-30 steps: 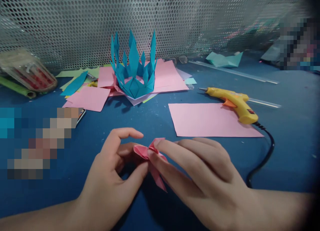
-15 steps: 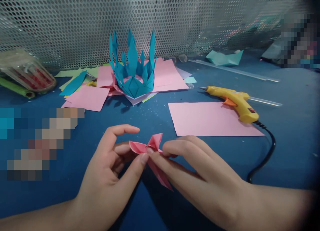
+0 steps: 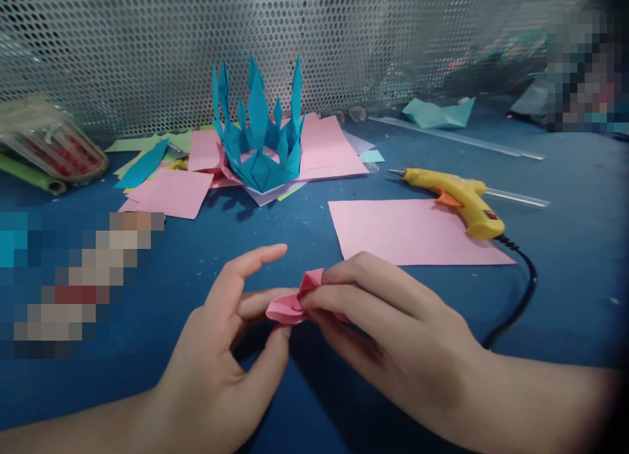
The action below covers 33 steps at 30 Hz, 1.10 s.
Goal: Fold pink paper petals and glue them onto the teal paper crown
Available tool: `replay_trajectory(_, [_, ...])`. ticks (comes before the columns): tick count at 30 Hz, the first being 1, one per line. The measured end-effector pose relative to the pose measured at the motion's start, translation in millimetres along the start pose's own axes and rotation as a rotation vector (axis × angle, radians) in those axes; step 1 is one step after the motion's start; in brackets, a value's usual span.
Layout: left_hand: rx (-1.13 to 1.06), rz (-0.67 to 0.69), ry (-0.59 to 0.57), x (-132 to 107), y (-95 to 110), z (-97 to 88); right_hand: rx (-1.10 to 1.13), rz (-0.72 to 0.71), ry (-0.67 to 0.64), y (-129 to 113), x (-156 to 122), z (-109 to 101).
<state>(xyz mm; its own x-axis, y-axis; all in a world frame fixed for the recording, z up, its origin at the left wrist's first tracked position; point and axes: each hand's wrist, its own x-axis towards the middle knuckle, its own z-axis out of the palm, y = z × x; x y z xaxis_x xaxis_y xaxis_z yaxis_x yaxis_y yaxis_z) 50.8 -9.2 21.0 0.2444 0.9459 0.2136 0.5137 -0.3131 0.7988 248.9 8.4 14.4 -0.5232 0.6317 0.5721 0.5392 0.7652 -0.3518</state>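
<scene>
A small folded pink paper piece [image 3: 289, 303] is held low over the blue table [image 3: 565, 257], between both hands. My left hand [image 3: 230, 349] pinches its left side with thumb and middle fingers, the index finger lifted. My right hand [image 3: 388, 323] grips its right side, fingers curled over the folds and hiding most of it. Just beyond the hands lies a flat pink sheet [image 3: 407, 231].
A blue paper crown [image 3: 258, 139] stands on loose pink and green sheets [image 3: 171, 192] at the back. A yellow glue gun [image 3: 457, 195] with a black cord [image 3: 521, 297] lies at the right. A perforated metal screen [image 3: 147, 48] closes the far edge. A plastic container [image 3: 49, 143] sits far left.
My right fingers have closed over the pink piece, pressing its upper flaps down. The long point that hung below it is now hidden under my hand.
</scene>
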Motion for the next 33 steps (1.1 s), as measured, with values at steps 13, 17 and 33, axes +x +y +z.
replay_trajectory(13, [-0.124, -0.007, -0.062, -4.7, -6.2, 2.8, -0.044, -0.048, -0.038, -1.6, 1.2, 0.0])
replay_trajectory(17, [-0.066, 0.061, -0.047, -2.6, -4.3, 1.9, -0.036, -0.017, -0.022, -4.1, 3.2, -0.5])
replay_trajectory(33, [-0.133, -0.065, 0.112, 2.3, -2.1, 3.0, 0.47, 0.332, 0.085, -0.1, 4.2, -2.5])
